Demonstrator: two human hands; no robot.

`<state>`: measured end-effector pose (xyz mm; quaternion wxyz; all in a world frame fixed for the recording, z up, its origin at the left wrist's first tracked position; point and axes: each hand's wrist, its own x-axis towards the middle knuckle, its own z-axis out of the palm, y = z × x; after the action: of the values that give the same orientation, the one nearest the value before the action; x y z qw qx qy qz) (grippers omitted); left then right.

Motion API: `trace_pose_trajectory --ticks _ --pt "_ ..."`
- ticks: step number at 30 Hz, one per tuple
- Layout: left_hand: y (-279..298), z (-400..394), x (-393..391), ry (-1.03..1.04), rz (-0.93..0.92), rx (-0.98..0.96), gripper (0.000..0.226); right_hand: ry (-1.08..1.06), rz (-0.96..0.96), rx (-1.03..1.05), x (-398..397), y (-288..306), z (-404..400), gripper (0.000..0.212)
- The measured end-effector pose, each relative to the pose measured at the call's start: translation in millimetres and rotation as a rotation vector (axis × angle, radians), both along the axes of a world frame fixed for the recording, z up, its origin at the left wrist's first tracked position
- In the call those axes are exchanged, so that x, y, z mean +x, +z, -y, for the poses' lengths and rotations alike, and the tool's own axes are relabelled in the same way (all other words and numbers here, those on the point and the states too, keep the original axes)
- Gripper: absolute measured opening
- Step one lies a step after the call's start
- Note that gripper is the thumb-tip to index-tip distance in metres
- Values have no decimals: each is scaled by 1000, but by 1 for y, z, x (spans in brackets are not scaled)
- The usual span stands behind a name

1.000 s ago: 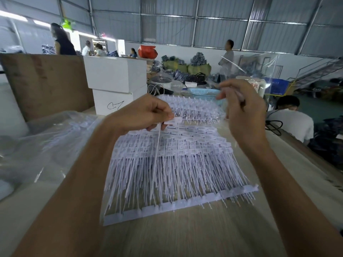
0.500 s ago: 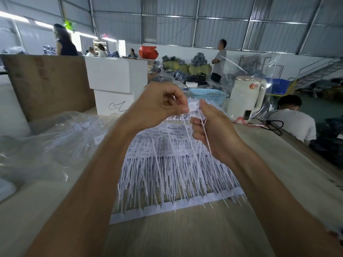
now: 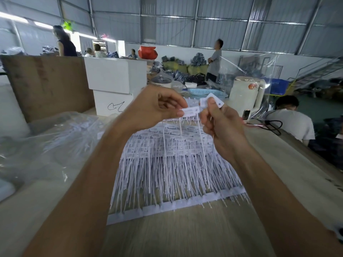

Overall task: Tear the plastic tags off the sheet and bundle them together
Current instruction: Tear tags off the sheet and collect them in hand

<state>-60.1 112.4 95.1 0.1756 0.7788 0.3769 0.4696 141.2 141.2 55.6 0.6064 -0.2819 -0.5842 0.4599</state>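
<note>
White plastic: left hand [image 3: 156, 106] pinches 1 tag [image 3: 191, 111], right hand [image 3: 220, 125] pinches 2 tags [image 3: 211, 100].

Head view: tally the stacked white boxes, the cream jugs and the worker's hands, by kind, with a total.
Stacked white cardboard boxes: 2
Cream plastic jug: 1
Hands: 2, left hand and right hand, each pinching white plastic tags
Total: 5

I count two hands up: left hand [image 3: 157, 108], right hand [image 3: 220, 127]. One sheet [image 3: 172, 164] of tags on the bench [image 3: 185, 238], too many to count. Two white boxes [image 3: 113, 86], stacked. One blue basket [image 3: 206, 92]. About seven people in the background.
</note>
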Motion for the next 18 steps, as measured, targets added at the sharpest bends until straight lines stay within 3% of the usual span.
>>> trace_pose_trajectory --ticks 6,9,15,18 --pt "-1 1 1 4 -46 10 23 -136 77 -31 0 -3 -1 21" --pt "-1 0 -1 7 -44 19 23 -67 160 13 4 -3 -2 19" --pt "-2 -2 -2 -12 -47 18 23 57 22 -68 9 1 0 39" --pt "-2 -4 -2 -11 -63 23 22 -25 122 -68 7 -1 -1 41"
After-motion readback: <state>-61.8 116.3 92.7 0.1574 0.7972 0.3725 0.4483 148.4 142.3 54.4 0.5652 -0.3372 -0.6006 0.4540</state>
